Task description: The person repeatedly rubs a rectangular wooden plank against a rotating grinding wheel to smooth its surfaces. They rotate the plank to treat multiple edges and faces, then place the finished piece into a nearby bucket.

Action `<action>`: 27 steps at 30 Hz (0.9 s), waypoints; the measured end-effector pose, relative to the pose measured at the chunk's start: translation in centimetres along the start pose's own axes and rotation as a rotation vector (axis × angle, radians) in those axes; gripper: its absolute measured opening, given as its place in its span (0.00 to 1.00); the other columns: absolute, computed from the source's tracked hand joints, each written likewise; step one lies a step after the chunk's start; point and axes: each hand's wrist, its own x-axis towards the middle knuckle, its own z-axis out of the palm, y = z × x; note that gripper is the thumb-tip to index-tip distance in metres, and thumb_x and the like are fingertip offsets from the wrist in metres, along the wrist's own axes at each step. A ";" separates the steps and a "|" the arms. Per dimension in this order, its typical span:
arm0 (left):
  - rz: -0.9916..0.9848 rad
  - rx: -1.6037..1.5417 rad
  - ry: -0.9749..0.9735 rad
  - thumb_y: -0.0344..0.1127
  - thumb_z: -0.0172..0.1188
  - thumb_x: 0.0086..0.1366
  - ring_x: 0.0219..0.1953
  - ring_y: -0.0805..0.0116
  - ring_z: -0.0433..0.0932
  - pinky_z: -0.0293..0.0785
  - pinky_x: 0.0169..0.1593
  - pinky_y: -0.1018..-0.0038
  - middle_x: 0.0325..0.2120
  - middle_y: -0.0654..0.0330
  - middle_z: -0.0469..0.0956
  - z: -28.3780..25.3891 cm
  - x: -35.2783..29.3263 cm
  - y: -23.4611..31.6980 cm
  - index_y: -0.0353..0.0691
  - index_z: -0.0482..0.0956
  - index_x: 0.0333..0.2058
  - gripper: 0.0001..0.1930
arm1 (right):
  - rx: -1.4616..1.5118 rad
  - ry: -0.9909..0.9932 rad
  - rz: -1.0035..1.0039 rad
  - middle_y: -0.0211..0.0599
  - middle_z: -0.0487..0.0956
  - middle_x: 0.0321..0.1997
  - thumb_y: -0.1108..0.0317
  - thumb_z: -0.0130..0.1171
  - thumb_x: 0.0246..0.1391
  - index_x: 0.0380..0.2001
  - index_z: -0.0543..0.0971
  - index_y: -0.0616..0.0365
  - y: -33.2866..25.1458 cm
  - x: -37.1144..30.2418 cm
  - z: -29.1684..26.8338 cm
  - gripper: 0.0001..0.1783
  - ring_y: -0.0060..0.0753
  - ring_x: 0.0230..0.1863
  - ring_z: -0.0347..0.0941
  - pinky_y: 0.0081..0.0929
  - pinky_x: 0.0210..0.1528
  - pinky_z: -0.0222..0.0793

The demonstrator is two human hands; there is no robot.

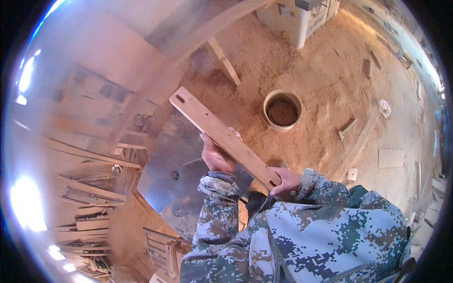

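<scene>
A long pale wooden board (218, 130) with a dark slot near each end slants across the middle of the view. About halfway along it, my left hand (218, 154) grips the board's left edge from beneath, with part of the fingers hidden under the wood. My right hand (287, 181) is closed on the board's near end, close to the slot there. Both arms wear camouflage sleeves. Below the board on the left lies a grey metal surface (170, 155), possibly a machine table.
A round bucket-like container (265, 113) stands on the sawdust-covered floor (325, 89). Wood pieces (92, 224) are piled at the left. Offcuts (348, 128) and a flat sheet (390, 158) lie to the right. A pale cabinet-like machine (283, 21) stands at the far side.
</scene>
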 end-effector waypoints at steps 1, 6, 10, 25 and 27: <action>-0.027 -0.018 0.051 0.68 0.49 0.76 0.46 0.46 0.82 0.80 0.53 0.49 0.47 0.45 0.82 -0.3 -0.1 -0.7 0.37 0.74 0.59 0.36 | 0.015 -0.020 0.051 0.38 0.81 0.55 0.61 0.85 0.43 0.66 0.71 0.63 0.4 -0.5 -0.1 0.49 0.29 0.57 0.75 0.34 0.62 0.72; -0.041 0.267 0.263 0.63 0.52 0.78 0.46 0.49 0.83 0.80 0.54 0.53 0.44 0.49 0.83 -1.1 0.0 -2.3 0.38 0.74 0.58 0.31 | -0.072 0.193 0.118 0.41 0.84 0.49 0.60 0.85 0.40 0.55 0.77 0.65 0.4 -1.2 2.3 0.41 0.29 0.52 0.78 0.34 0.57 0.74; -0.060 0.506 0.346 0.51 0.63 0.76 0.47 0.56 0.83 0.81 0.54 0.59 0.44 0.54 0.83 -3.3 1.4 -4.4 0.37 0.74 0.58 0.25 | -0.170 0.424 0.179 0.52 0.84 0.44 0.61 0.81 0.39 0.53 0.76 0.63 0.7 -1.2 3.5 0.38 0.43 0.48 0.83 0.39 0.53 0.78; 0.413 2.381 -0.303 0.38 0.63 0.63 0.58 0.46 0.74 0.55 0.73 0.46 0.48 0.51 0.80 -4.9 -9.5 -2.0 0.35 0.81 0.55 0.22 | -0.434 0.902 0.570 0.58 0.85 0.47 0.60 0.74 0.47 0.55 0.77 0.57 6.9 -0.6 -8.0 0.32 0.64 0.50 0.83 0.51 0.53 0.79; 0.364 2.337 -0.238 0.37 0.63 0.62 0.58 0.47 0.74 0.55 0.73 0.45 0.47 0.53 0.81 -3.7 -13.7 -2.4 0.36 0.81 0.53 0.22 | -0.596 0.925 0.606 0.58 0.85 0.47 0.62 0.69 0.52 0.55 0.76 0.56 8.1 -1.7 -10.1 0.28 0.65 0.50 0.83 0.53 0.53 0.79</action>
